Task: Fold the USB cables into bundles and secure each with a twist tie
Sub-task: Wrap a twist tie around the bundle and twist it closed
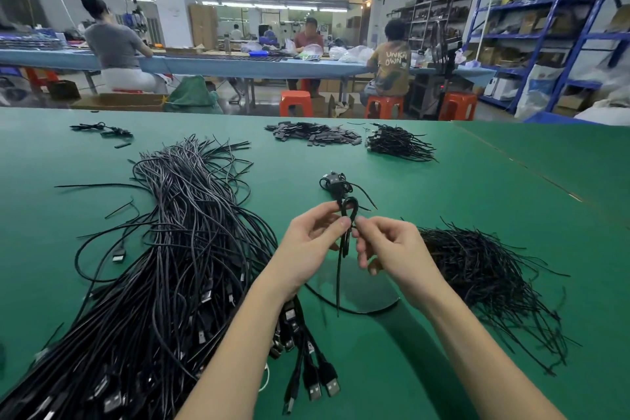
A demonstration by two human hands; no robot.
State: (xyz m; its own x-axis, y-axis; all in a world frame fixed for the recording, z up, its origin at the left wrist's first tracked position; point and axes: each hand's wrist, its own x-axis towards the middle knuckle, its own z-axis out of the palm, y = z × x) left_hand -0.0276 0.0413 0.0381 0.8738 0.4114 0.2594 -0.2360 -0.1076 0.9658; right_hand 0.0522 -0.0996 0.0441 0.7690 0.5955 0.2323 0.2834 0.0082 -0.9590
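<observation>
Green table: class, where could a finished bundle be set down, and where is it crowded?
Free: the table's right side, beyond the twist ties, and the strip between the bundle and the far piles. Crowded: the left, under the loose cables.

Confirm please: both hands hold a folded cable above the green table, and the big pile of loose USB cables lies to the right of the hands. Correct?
Not quite. In the head view the big pile of loose USB cables lies to the left of the hands; the rest is correct.
</observation>
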